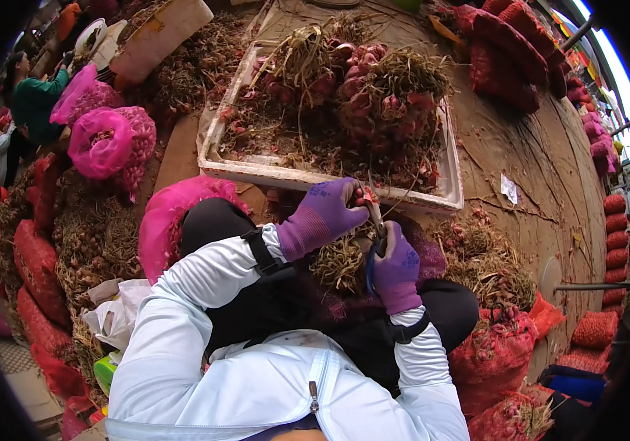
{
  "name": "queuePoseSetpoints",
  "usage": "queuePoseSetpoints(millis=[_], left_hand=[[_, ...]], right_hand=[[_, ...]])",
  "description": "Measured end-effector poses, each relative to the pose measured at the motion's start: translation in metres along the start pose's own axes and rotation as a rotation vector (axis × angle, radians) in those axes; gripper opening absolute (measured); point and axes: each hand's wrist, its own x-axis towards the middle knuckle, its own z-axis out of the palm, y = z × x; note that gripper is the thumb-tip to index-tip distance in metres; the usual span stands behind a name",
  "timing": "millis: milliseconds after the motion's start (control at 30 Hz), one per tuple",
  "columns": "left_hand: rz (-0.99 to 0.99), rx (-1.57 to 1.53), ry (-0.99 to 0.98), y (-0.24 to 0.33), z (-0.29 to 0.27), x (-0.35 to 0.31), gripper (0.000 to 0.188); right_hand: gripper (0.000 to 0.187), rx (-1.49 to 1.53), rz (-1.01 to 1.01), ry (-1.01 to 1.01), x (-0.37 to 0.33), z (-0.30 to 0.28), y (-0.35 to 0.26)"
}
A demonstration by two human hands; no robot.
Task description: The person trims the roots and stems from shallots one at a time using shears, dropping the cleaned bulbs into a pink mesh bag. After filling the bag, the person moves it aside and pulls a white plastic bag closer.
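Note:
In a purple glove, my left hand (324, 214) pinches a small reddish bulb (369, 195) at its fingertips; whether it is garlic or a shallot I cannot tell. My right hand (396, 270), gloved alike, is wrapped round scissors (376, 217) whose blades point up at the bulb. Part of a blue handle shows beside the palm. Just beyond both hands stands a shallow white foam box (278, 172), heaped with bundles of reddish bulbs (388, 92) on dry stalks. Cut dry stalks (338, 263) lie below the hands, between my knees.
A pink mesh bag (175, 217) rests by my left knee, and another bulges with bulbs (113, 143) farther left. More dry stalks (488, 264) and a red mesh sack (495, 356) lie at my right. Two people sit far left, one in a green top (36, 103). Red sacks (506, 66) stand at the back right.

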Motion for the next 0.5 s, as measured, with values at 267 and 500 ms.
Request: queuePoseSetpoints(millis=[267,500], left_hand=[[0.034,-0.35,-0.165,-0.013,0.01,0.0,0.042],[0.383,-0.013,-0.197,-0.017,0.025,-0.004,0.058]], right_hand=[[0.029,0.78,0.199,-0.075,0.008,-0.005,0.01],[0.035,1.237,0.279,0.079,0.013,-0.006,-0.006]])
